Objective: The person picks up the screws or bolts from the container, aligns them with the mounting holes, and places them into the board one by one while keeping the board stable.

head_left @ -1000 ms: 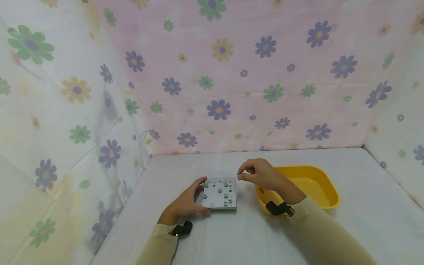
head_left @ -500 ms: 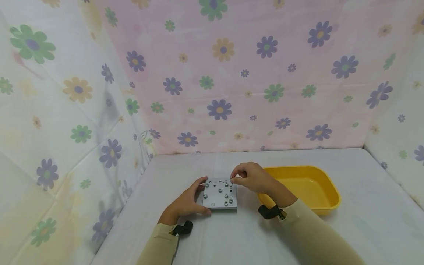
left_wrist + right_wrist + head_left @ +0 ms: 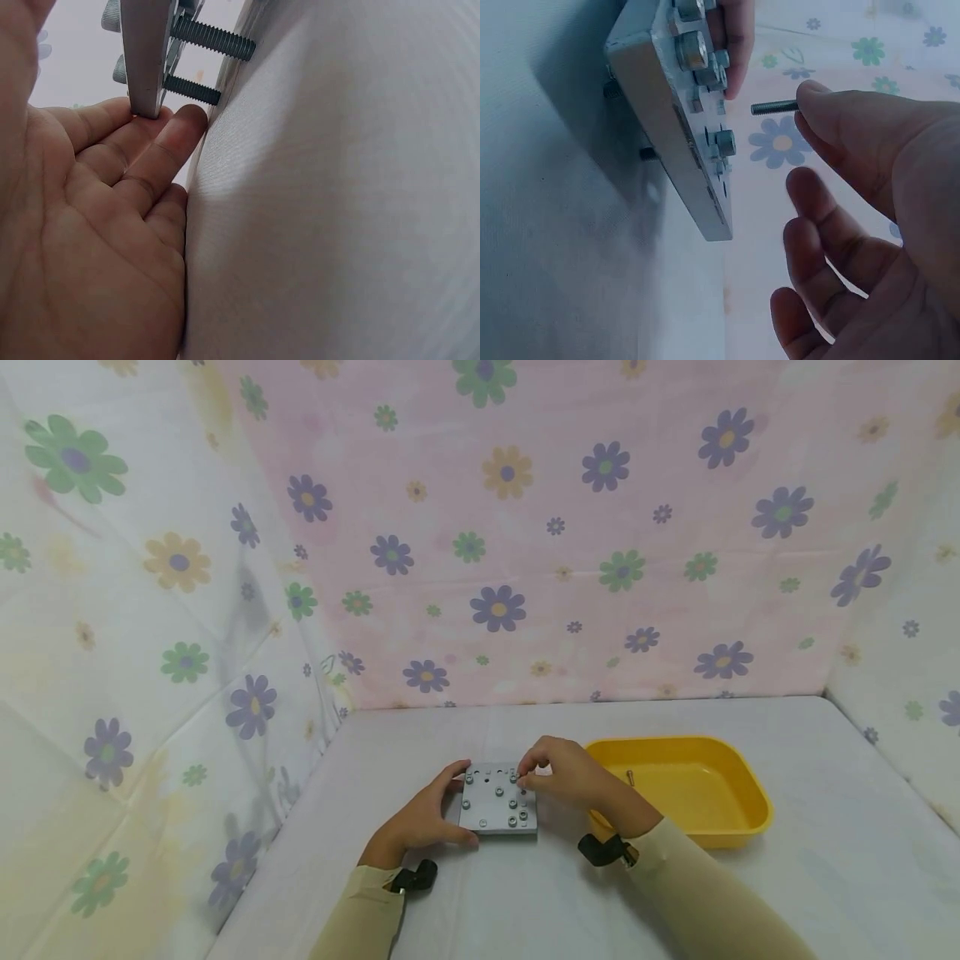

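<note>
A light grey metal plate [image 3: 487, 814] with several socket-head screws and some open holes lies over the white table. My left hand [image 3: 426, 817] grips its left side, thumb at the near edge and fingers at the far one. Threaded shanks [image 3: 214, 37] stick out under the plate in the left wrist view. Over the plate's far right corner, my right hand [image 3: 566, 772] pinches a small screw [image 3: 774, 107] between thumb and index finger. The screw's threaded end points at the plate face, apart from it in the right wrist view; its head is hidden by the fingertips.
A yellow plastic tray [image 3: 738, 768] stands right of the plate, partly behind my right forearm. One screw [image 3: 630, 777] shows inside it, near the left end. Flower-printed cloth [image 3: 525, 552] closes in the back and both sides of the table.
My right hand has moved left from beside the plate to above its right part, then slightly nearer me. A screw in the tray has come into view. The left hand stays put.
</note>
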Available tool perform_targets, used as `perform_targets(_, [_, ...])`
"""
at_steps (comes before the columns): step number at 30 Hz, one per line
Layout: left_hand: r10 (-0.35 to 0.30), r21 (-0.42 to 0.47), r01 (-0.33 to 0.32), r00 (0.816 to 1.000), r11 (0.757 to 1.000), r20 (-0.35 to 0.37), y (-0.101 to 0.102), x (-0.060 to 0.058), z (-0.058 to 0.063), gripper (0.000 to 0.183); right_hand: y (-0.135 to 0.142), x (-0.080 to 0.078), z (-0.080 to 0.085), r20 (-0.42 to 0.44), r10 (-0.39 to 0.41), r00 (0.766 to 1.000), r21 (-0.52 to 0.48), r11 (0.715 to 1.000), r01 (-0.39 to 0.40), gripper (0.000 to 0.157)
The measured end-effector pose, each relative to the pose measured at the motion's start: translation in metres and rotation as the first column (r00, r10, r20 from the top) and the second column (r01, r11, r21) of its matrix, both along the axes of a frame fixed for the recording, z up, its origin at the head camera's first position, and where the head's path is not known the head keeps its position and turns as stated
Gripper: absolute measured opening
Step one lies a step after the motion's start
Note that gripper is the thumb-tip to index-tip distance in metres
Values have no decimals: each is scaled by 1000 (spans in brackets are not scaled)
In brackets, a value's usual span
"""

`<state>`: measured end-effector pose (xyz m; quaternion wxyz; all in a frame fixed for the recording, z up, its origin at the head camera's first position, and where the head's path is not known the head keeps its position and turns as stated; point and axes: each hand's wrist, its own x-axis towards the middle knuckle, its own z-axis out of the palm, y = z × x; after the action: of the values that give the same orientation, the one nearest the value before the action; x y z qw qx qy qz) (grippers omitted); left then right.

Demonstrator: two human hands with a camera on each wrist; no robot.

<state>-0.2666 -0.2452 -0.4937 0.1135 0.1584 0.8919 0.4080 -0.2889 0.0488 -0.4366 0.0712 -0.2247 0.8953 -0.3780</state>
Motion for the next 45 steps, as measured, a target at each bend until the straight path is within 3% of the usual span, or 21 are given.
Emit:
perform_targets(15, [15,-2,-14,1000,1000,12,-1,-1,0,126,-13,0,-5,-107,-76,991,93,992,86,13])
perform_targets(39, [-4,1,4,1000,1000,-6,-2,-2,-2,126,-12,0,-12,-153,-83,985,185,976,111,13])
perform_targets(45, [-6,1,6,1000,1000,-16,-2,-2,-3,126,-12,-1,-12,-125,-107,986,185,974,129,15])
